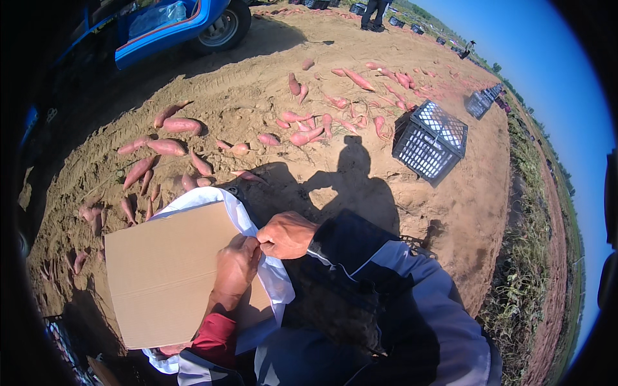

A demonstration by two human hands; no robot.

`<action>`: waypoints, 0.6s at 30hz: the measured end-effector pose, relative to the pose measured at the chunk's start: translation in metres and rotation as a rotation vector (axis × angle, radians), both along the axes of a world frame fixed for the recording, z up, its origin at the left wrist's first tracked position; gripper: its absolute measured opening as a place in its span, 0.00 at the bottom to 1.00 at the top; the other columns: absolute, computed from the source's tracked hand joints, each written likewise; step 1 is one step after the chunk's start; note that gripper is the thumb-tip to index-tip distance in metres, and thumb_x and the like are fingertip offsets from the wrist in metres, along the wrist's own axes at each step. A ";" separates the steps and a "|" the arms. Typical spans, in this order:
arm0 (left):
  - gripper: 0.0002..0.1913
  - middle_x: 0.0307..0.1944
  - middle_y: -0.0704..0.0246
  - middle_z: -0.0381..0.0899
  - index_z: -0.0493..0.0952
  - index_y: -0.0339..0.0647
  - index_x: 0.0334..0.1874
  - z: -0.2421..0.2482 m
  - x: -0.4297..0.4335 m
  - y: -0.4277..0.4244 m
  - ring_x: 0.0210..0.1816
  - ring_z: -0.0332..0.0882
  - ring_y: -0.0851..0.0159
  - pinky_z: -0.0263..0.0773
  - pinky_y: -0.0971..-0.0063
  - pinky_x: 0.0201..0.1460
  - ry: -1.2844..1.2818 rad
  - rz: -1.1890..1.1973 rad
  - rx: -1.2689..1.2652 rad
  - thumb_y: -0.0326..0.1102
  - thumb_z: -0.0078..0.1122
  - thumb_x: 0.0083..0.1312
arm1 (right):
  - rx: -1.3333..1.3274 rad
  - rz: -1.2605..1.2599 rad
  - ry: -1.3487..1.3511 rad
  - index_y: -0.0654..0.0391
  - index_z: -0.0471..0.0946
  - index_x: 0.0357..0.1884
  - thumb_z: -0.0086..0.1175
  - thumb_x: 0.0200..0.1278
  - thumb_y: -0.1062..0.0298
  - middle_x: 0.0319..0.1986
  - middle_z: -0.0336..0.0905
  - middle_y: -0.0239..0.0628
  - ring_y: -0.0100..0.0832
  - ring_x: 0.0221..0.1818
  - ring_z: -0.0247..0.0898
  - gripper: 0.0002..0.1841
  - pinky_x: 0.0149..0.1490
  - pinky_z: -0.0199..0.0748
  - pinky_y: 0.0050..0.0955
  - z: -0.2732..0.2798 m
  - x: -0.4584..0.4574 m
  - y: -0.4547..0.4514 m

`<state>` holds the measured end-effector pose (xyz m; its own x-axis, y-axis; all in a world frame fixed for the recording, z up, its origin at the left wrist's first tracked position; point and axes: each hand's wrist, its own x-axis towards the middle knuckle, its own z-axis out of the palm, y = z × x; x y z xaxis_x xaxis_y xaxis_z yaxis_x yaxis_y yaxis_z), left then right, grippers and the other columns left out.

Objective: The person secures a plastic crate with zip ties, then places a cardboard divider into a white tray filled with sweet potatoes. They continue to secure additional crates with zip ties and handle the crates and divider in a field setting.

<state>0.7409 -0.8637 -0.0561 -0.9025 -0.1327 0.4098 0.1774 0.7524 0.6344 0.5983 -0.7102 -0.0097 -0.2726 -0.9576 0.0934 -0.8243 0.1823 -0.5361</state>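
A flat cardboard sheet (164,280) lies over a container lined with a white plastic liner (210,195). My left hand (236,268), with a red cuff at the wrist, reaches across the cardboard and pinches the liner's edge. Close against it, my right hand (286,235) is closed on the same edge, its fingertips touching those of the left. The liner's folds (279,284) hang out along the right side of the cardboard. A bit of a pinkish sweet potato (175,348) shows under the near edge. The container's walls are mostly hidden.
Loose sweet potatoes (181,125) lie on the soil ahead and left. A black plastic crate (429,140) stands right of my shadow, with more crates (479,103) beyond. A blue vehicle (169,34) is parked upper left. Two people (374,14) stand farther off. Green plants (524,270) border the right.
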 end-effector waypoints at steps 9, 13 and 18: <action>0.07 0.36 0.55 0.85 0.80 0.40 0.41 -0.005 0.002 -0.003 0.38 0.87 0.45 0.82 0.53 0.41 -0.005 0.012 -0.131 0.33 0.66 0.67 | -0.017 -0.179 -0.490 0.65 0.82 0.33 0.61 0.68 0.63 0.24 0.78 0.48 0.33 0.26 0.75 0.13 0.37 0.74 0.37 -0.011 0.017 0.005; 0.12 0.35 0.54 0.84 0.78 0.40 0.37 -0.005 0.000 -0.015 0.36 0.86 0.42 0.79 0.53 0.38 -0.049 0.064 -0.065 0.37 0.69 0.55 | -0.178 -0.013 -0.601 0.62 0.75 0.26 0.60 0.70 0.69 0.20 0.64 0.28 0.19 0.27 0.58 0.13 0.34 0.59 0.30 0.033 0.066 -0.015; 0.13 0.33 0.57 0.85 0.80 0.38 0.37 -0.012 -0.005 -0.016 0.37 0.86 0.44 0.79 0.55 0.39 -0.001 0.089 0.037 0.37 0.71 0.55 | -0.151 -0.051 -0.635 0.64 0.75 0.27 0.60 0.70 0.69 0.21 0.65 0.27 0.17 0.28 0.58 0.13 0.34 0.60 0.27 0.032 0.062 -0.021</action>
<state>0.7360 -0.8796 -0.0685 -0.8870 -0.2272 0.4021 0.1103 0.7413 0.6621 0.6599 -0.7317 0.0219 -0.3637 -0.9310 0.0319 -0.3309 0.0971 -0.9387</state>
